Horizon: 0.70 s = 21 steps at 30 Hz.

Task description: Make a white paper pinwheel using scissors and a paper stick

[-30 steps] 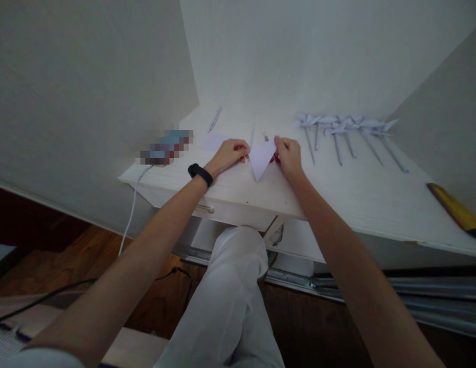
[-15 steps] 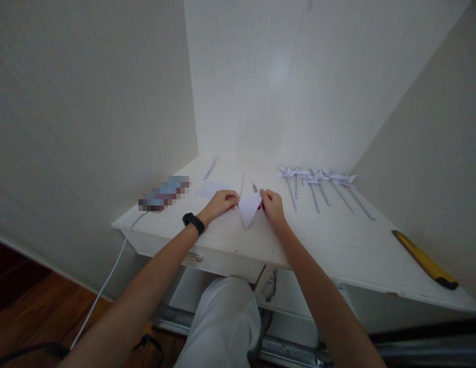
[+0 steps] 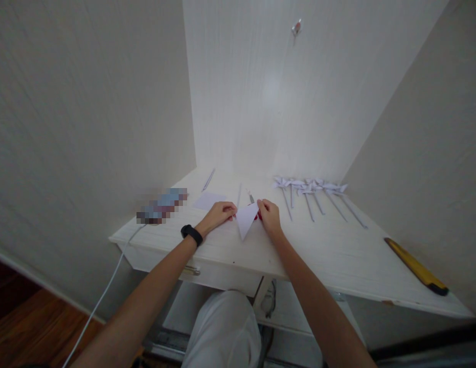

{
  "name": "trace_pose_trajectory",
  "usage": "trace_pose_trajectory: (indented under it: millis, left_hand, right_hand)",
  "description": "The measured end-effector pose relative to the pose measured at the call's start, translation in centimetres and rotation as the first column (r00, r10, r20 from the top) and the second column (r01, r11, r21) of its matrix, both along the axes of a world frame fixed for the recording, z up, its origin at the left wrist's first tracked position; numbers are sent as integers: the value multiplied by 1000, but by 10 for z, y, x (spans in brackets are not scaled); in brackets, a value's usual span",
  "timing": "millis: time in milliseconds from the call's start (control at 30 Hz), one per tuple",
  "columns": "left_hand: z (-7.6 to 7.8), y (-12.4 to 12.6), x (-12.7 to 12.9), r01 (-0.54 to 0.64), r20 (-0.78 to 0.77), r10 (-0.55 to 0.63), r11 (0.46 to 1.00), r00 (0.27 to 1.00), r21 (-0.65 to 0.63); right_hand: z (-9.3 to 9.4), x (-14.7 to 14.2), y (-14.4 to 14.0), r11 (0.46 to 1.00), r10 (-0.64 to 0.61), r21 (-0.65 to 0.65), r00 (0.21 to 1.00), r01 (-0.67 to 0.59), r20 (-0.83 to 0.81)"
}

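Only 1 view existed — a head-worn camera that looked forward and down from above the white bench, fairly near it, and faced the corner walls behind.

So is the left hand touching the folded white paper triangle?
Touching. The head view shows the left hand's fingertips resting on the paper triangle's upper left corner, with no gap visible; the right hand presses the opposite corner.
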State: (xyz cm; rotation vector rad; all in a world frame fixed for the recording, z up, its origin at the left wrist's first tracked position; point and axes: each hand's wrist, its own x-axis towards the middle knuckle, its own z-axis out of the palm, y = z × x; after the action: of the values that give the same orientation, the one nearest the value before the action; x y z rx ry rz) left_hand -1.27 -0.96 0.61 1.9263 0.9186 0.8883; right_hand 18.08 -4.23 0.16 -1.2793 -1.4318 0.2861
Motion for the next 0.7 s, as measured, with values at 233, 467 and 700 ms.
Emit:
trace_pose_trajectory:
  millis: [233, 467, 700]
  left_hand:
    - [-2, 2, 0, 4, -6, -4, 1000, 1000, -5]
    - [1, -1, 0, 2, -3, -2, 1000, 1000, 6]
    - [1, 0, -1, 5, -11, -5, 1000, 1000, 2]
  right_hand:
    - [-3, 2, 2, 999, 30, -21, 999, -30, -12]
    - [-2, 1, 2, 997, 67, -35, 997, -69, -39]
    - [0, 0, 0, 1000, 26, -10, 1000, -27, -17]
